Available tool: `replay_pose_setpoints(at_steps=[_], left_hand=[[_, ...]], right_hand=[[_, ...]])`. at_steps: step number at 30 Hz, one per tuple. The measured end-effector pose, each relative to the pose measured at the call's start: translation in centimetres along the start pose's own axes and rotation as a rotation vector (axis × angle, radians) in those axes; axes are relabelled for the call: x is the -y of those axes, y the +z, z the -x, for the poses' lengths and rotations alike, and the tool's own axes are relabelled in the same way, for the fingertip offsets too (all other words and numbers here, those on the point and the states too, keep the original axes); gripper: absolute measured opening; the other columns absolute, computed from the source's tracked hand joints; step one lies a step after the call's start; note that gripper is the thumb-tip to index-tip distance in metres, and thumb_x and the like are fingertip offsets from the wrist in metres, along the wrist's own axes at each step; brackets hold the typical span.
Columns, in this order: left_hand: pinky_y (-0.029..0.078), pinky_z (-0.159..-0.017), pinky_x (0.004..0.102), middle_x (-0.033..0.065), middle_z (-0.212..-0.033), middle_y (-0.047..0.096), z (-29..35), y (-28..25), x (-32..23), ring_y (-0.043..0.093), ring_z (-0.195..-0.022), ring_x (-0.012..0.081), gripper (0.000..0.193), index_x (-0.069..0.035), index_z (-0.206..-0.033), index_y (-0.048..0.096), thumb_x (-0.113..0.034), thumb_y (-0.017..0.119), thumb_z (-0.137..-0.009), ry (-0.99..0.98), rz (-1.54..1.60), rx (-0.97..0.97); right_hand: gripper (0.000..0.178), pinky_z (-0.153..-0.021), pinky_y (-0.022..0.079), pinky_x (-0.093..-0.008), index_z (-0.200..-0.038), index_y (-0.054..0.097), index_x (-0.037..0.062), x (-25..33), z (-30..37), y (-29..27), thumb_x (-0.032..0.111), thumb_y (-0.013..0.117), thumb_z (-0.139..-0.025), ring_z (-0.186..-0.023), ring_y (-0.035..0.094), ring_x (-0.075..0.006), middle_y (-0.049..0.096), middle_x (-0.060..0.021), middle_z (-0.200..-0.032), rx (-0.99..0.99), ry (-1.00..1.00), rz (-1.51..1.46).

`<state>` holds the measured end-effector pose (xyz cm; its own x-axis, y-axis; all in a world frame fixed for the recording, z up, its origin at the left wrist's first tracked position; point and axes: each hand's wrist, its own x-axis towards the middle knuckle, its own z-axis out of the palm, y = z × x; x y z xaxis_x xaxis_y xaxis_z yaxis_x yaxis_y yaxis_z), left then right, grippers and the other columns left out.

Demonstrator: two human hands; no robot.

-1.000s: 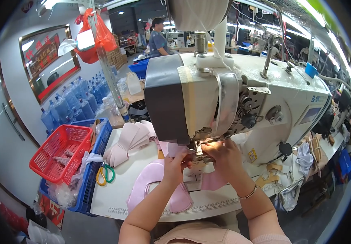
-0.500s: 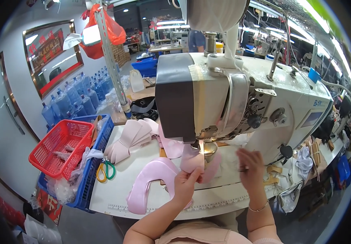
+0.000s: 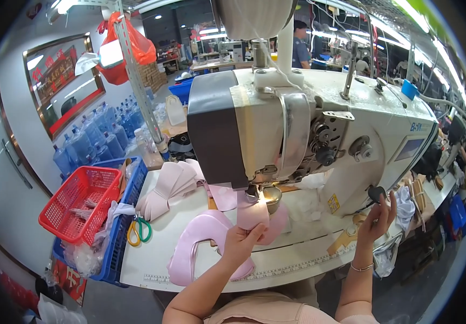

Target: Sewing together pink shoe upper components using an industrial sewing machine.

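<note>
My left hand (image 3: 245, 241) pinches the near edge of a pink fabric piece (image 3: 253, 216), which lies under the needle area of a large white sewing machine (image 3: 276, 129). A small lamp lights the fabric there. My right hand (image 3: 376, 220) is raised at the right, fingers apart, beside the black knob (image 3: 376, 194) on the machine's base. Whether its fingertips touch that knob I cannot tell. Left of my left hand lies a stack of curved pink pieces (image 3: 185, 254). Farther back, pale pink cut pieces (image 3: 165, 186) are fanned out on the white table (image 3: 146, 254).
Scissors (image 3: 138, 231) with yellow and green handles lie at the table's left edge. Beside it, a red basket (image 3: 55, 208) sits on a blue crate (image 3: 115, 254). A ruler strip (image 3: 292, 265) runs along the front edge. White cloth (image 3: 404, 208) is at the right.
My right hand has moved right, from beside the needle area to the black knob, and its fingers have spread. My left hand still holds the pink piece. The view has shifted slightly.
</note>
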<state>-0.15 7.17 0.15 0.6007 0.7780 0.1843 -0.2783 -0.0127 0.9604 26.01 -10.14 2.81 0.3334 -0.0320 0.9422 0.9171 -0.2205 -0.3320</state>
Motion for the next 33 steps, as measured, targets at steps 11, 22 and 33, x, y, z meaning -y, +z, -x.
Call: replay_pose_setpoints(at_steps=[11,22,33], left_hand=[[0.047,-0.069,0.0256,0.0057,-0.095,0.061,-8.8,-2.9,-4.0,0.058,-0.082,0.0136,0.028,-0.006,-0.102,0.056,-0.027,0.054,-0.085,-0.360,0.286,-0.029],[0.046,-0.067,0.0228,0.0040,-0.094,0.059,0.8,-3.2,-2.6,0.057,-0.082,0.0093,0.019,-0.002,-0.103,0.054,-0.007,0.054,-0.085,0.105,0.434,-0.417],[0.051,-0.069,0.0263,0.0058,-0.096,0.060,7.2,-4.4,-2.5,0.059,-0.083,0.0126,0.020,-0.002,-0.106,0.053,-0.009,0.053,-0.087,0.048,0.496,-0.429]], right_hand=[[0.040,-0.055,0.037,-0.0207,-0.112,0.050,0.0055,8.0,5.4,2.7,-0.002,0.062,-0.074,-0.061,0.041,-0.0069,0.048,-0.0023,-0.082,0.880,0.361,-0.460],[0.037,-0.060,0.043,-0.0280,-0.118,0.052,0.0032,16.4,5.5,1.9,0.006,0.057,-0.082,-0.065,0.049,-0.0215,0.046,-0.0118,-0.088,1.074,0.120,-0.754],[0.026,-0.064,0.047,-0.0289,-0.101,0.061,0.0010,20.6,8.6,4.4,-0.001,0.062,-0.075,-0.074,0.057,-0.0220,0.052,-0.0112,-0.092,0.969,0.162,-0.758]])
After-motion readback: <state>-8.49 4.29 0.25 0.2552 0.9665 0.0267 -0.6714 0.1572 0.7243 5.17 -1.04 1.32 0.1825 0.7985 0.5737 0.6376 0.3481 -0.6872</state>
